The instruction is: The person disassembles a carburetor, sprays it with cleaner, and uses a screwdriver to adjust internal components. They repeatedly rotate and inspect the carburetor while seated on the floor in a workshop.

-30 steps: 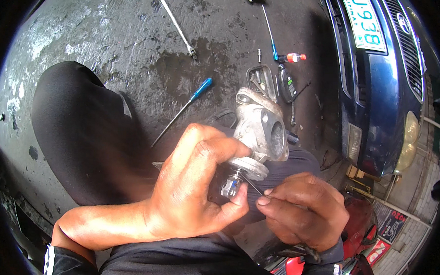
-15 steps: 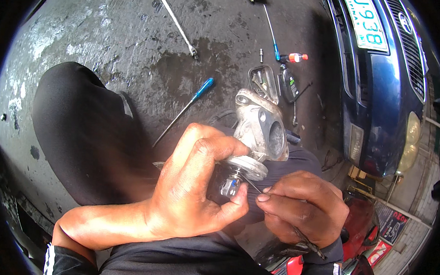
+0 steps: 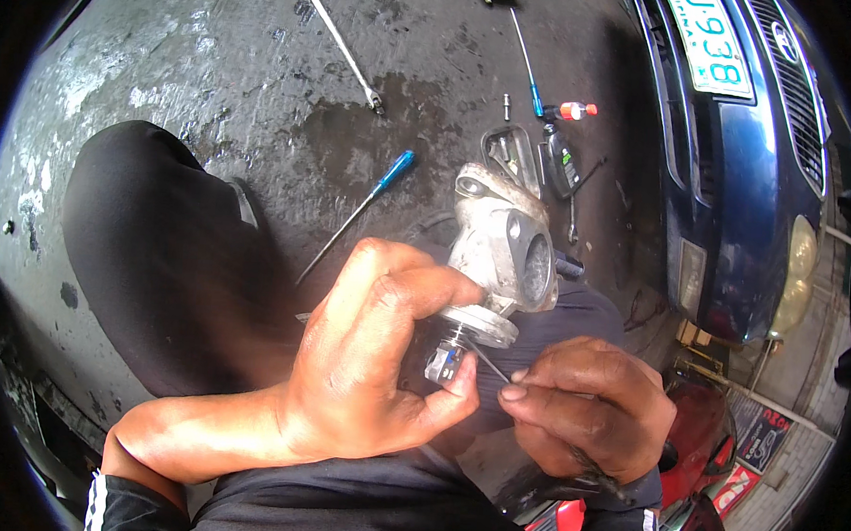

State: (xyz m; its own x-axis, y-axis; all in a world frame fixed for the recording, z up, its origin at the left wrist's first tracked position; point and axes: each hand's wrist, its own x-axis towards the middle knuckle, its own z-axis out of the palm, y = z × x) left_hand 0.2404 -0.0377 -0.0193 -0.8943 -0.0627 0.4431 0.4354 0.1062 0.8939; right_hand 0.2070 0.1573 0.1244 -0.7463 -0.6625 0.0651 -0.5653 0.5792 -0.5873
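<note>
My left hand is closed around a grey cast-metal housing with a round side opening and a bolt-hole flange. Below its body is a round metal disc, with a short spring-like stem and a shiny ribbed cylinder beneath. My left thumb rests against that cylinder. Pinched between the thumb and fingertips of my right hand is a thin metal rod, whose tip meets the stem just under the disc. Something dark and blurred sticks out below my right hand; its kind is unclear.
On the wet dark floor lie a blue-handled screwdriver, a long ratchet handle, another blue-handled screwdriver, an open tray of small parts and a dark bottle. A dark blue car stands at the right.
The housing has tilted slightly up and left in my left hand. My right hand and the rod have shifted slightly, with the tip still at the stem.
</note>
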